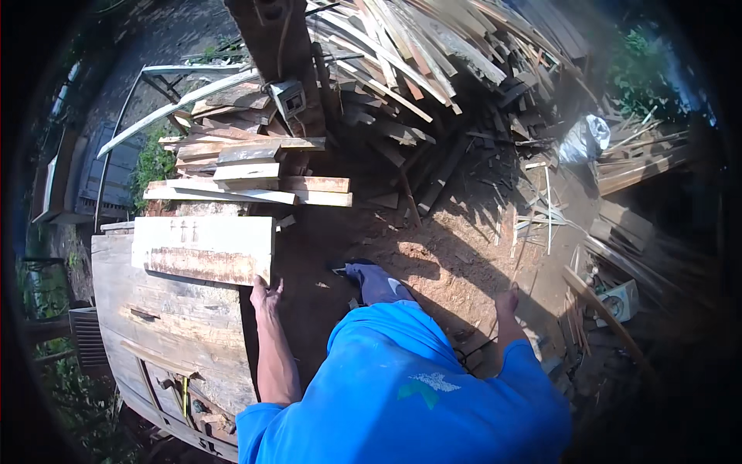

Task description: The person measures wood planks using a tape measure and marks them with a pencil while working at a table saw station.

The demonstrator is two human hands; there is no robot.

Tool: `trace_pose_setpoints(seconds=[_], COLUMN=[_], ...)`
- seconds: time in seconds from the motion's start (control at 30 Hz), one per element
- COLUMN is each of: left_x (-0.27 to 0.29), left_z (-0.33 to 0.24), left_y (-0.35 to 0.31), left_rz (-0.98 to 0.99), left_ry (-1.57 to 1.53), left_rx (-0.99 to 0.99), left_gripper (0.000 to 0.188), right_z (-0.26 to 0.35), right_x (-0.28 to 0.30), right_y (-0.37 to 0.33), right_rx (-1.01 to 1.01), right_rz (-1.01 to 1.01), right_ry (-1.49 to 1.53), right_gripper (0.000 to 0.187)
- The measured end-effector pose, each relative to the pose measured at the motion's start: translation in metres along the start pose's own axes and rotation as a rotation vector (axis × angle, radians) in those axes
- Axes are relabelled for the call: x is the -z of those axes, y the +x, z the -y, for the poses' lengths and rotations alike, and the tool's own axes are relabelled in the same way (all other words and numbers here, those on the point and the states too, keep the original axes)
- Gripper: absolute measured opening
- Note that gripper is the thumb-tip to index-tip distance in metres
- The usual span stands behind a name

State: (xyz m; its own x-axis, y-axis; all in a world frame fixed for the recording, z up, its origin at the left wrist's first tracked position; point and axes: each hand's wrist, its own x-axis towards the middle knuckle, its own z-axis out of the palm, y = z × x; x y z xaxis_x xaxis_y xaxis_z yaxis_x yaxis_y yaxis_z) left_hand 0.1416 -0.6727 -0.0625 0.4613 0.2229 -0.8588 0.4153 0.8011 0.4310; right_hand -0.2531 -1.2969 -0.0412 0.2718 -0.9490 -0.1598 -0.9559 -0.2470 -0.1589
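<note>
A wide pale board with a rough brown near edge lies across the far part of a worn wooden workbench. At its near right corner is my left hand, the fingers and thumb closed on the board's end. Out to the right, over the sawdust-strewn ground, my right hand hangs away from the bench. Its fingers look curled in; what they hold, if anything, is too small to make out.
Beyond the board, cut planks are stacked beside an upright post carrying a small box. A large heap of offcuts fills the back. Sawdust covers the ground. A yellow tape lies in the bench's recess.
</note>
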Motion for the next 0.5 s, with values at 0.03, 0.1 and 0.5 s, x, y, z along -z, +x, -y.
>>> trace_pose_setpoints(seconds=[0.03, 0.1, 0.5], left_x=[-0.001, 0.007, 0.212], left_z=[0.010, 0.008, 0.073], left_y=[-0.012, -0.025, -0.119], left_rz=[-0.005, -0.035, 0.056], left_ry=[0.032, 0.323, 0.228], left_rx=[-0.011, -0.211, -0.426], left_gripper=[0.024, 0.026, 0.057], right_z=[-0.002, 0.039, 0.514], right_x=[0.030, 0.077, 0.060], right_y=[0.031, 0.092, 0.027], right_rx=[0.002, -0.182, 1.473], right_rz=[-0.108, 0.052, -0.259], right_ry=[-0.095, -0.028, 0.049], right_gripper=[0.068, 0.074, 0.073])
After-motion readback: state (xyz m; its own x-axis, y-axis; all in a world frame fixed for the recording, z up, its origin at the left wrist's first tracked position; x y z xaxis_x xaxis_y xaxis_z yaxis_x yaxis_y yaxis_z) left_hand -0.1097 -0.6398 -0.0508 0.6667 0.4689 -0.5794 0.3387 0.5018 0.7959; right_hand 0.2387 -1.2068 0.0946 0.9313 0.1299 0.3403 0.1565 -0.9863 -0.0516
